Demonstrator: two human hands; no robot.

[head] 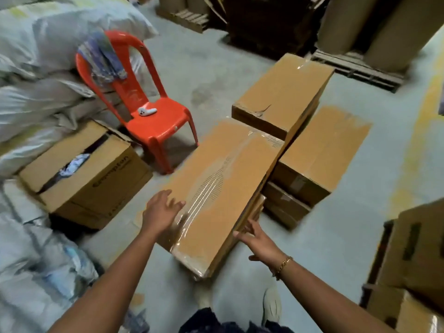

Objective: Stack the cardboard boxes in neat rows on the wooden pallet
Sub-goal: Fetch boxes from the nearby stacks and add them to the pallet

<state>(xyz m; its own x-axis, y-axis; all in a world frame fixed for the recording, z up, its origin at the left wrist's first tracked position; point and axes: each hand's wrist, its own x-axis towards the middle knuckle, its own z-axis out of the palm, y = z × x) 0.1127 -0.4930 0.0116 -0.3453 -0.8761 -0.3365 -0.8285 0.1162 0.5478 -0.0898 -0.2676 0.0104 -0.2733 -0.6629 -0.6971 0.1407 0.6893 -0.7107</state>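
A grey floor [204,68] is seen in a store room. Far at the back, big brown rolls [348,27] are stood on pallets [355,68]. White sacks [36,56] are piled at the left.

A long cardboard box [223,188] is laid in the middle, right in front of the person. Shiny tape is stuck along its top. Its far end is set against two more boxes: a high box [283,92] behind it and a low box [319,155] to the right. Smaller boxes are tucked under the low box.

The left hand [161,212] is held at the near left edge of the long box, on its top. Its grip is apart, with the fingers spread and a bit blurred. The right hand [259,243] is laid on the right side of the same box near its close end. Its grip is apart too, and the fingers are kept straight against the cardboard. A gold bracelet [283,265] is worn on that wrist.

A red chair [153,121] is stood to the left of the boxes. A small white gadget [147,111] is left on its seat, and a cloth [105,56] is hung over its back. An open box [89,171] is placed near the sacks.
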